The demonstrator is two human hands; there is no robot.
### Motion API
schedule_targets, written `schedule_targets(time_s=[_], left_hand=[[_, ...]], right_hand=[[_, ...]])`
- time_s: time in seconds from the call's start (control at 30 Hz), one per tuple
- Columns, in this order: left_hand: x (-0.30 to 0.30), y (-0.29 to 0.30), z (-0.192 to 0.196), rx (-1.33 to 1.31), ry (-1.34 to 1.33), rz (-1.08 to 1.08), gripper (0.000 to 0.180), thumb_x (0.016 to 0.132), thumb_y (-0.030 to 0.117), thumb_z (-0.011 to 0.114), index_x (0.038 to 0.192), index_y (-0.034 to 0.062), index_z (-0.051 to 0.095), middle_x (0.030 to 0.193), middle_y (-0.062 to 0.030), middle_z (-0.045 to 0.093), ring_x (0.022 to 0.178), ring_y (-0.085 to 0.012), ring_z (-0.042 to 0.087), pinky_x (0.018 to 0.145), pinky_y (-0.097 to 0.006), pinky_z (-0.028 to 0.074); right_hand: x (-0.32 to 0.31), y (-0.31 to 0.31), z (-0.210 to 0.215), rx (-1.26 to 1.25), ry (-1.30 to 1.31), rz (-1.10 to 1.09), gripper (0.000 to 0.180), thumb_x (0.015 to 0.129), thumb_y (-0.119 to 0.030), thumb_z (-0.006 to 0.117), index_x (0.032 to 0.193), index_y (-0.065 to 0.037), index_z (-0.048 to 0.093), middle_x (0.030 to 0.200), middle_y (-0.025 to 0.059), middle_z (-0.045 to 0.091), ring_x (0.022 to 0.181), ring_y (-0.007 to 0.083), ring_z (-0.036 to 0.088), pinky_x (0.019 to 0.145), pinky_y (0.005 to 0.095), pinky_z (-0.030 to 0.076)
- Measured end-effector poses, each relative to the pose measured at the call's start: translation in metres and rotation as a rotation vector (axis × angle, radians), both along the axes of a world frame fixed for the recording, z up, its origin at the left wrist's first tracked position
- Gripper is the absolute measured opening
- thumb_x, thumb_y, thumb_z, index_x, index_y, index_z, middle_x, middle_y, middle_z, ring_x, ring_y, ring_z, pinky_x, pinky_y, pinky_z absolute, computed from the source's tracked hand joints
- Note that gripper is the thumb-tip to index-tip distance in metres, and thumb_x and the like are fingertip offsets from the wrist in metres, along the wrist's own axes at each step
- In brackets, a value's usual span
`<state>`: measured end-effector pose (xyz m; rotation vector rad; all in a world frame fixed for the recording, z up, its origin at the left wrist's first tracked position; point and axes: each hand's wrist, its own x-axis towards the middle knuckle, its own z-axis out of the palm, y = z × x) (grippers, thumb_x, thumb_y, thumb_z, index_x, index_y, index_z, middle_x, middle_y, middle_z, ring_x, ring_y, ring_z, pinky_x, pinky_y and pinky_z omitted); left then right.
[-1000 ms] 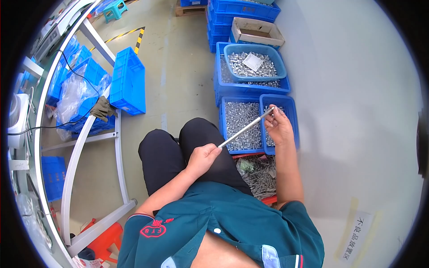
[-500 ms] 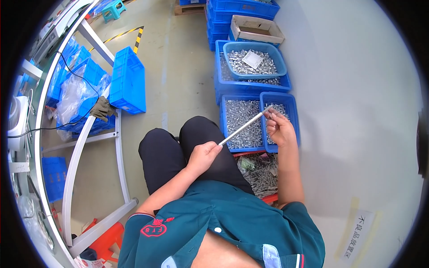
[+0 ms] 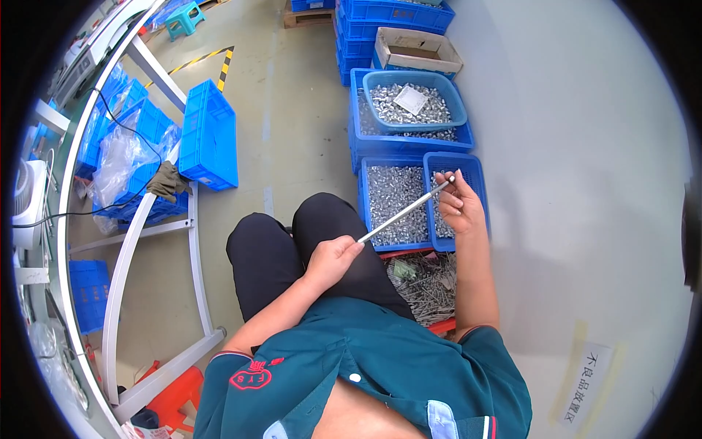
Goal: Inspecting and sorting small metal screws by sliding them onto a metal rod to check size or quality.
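A thin silvery metal rod (image 3: 402, 214) slants across above my knee. My left hand (image 3: 333, 261) is closed around its near end. At the far end of the rod my right hand (image 3: 463, 208) pinches a small silvery metal piece (image 3: 452, 179) between thumb and fingertips. Whether that piece touches the rod's tip is too small to tell. Beneath my right hand is a narrow blue basket (image 3: 477, 186) of small metal parts. Left of it stands a blue bin (image 3: 363, 192) filled with similar small shiny parts.
A red-rimmed container (image 3: 442, 327) of thin metal rods sits beside my right thigh. Farther off, a light blue basket (image 3: 459, 117) of metal parts rests in a larger blue crate (image 3: 358, 143). A white-framed workbench (image 3: 117, 307) is at left, a pale wall (image 3: 570, 175) at right.
My right hand has shifted slightly and its fingers have moved up at the rod's far end, so the small piece now shows at the fingertips. My left hand has barely moved.
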<state>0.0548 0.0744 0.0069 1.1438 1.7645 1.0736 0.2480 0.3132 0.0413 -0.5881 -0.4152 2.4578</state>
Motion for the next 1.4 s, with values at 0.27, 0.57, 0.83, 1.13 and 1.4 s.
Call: schedule_targets(time_s=[0.27,0.57,0.83,1.13,1.4], left_hand=[[0.0,0.0,0.003,0.018,0.019,-0.004,0.027,0.085,0.025,0.055,0.07,0.0027,0.056,0.058,-0.0135,0.053,0.053,-0.0272,0.052,0.051,-0.036,0.04],[-0.001,-0.002,-0.001,0.023,-0.039,0.02,0.027,0.086,0.024,0.055,0.071,0.0017,0.055,0.058,-0.0136,0.052,0.052,-0.0247,0.051,0.051,-0.034,0.04],[-0.001,0.003,-0.001,0.022,-0.026,-0.006,0.03,0.086,0.025,0.055,0.07,0.0005,0.054,0.055,-0.0124,0.05,0.049,-0.0218,0.048,0.05,-0.033,0.039],[-0.003,0.003,-0.004,-0.006,-0.099,-0.004,0.03,0.087,0.025,0.054,0.071,0.0001,0.055,0.056,-0.0099,0.049,0.051,-0.0161,0.046,0.051,-0.031,0.039],[-0.003,0.003,-0.01,-0.018,-0.18,0.018,0.029,0.087,0.024,0.054,0.07,0.0001,0.054,0.055,-0.005,0.046,0.052,-0.0106,0.042,0.05,-0.028,0.037]], right_hand=[[0.0,-0.001,-0.006,-0.044,0.038,0.078,0.02,0.09,-0.02,0.048,0.086,-0.004,0.059,0.092,0.0158,0.062,0.042,0.005,0.036,0.036,0.0167,0.03],[-0.019,-0.034,0.01,0.161,-0.2,-0.039,0.036,0.093,-0.037,0.044,0.098,-0.004,0.057,0.084,0.0061,0.056,0.048,0.0057,0.034,0.041,0.0184,0.029],[-0.001,-0.019,-0.015,0.05,-0.046,-0.018,0.037,0.092,-0.038,0.044,0.108,-0.007,0.056,0.087,0.006,0.056,0.055,0.008,0.037,0.046,0.0212,0.031],[-0.014,-0.029,0.001,0.285,-0.252,-0.057,0.035,0.093,-0.03,0.045,0.11,-0.001,0.056,0.077,0.0015,0.049,0.063,0.0097,0.041,0.052,0.0228,0.035],[-0.022,-0.034,-0.004,0.351,-0.345,0.016,0.021,0.089,-0.016,0.054,0.103,-0.001,0.059,0.074,0.0001,0.051,0.061,0.0079,0.041,0.05,0.0211,0.034]])
